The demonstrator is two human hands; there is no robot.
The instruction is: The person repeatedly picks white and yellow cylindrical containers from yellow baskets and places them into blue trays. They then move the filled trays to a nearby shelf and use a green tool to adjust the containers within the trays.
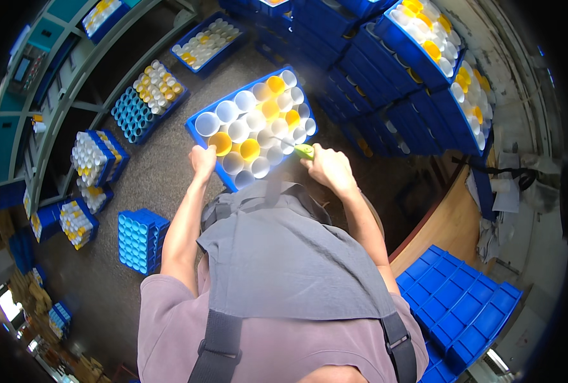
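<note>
A blue crate (225, 178) packed with upright white (227, 112) and yellow tubes (220, 143) sits in front of me, open ends up. At its near left corner my left hand (203, 161) is closed on the rim. My right hand (330, 169), beside the crate's right side, is wrapped round a tool with a bright green handle (304, 151). A thin shaft runs from the handle toward the tubes at the crate's right; its tip is hard to make out, so the tool's exact kind is unclear.
Tall stacks of blue crates (386, 121) stand at the right, with white and yellow tubes on top. A crate with a light-blue insert (131, 115) lies left on the floor. Nearer is a light-blue-topped stack (142, 239). Blue crates (453, 300) stand lower right, near a wooden surface (447, 223).
</note>
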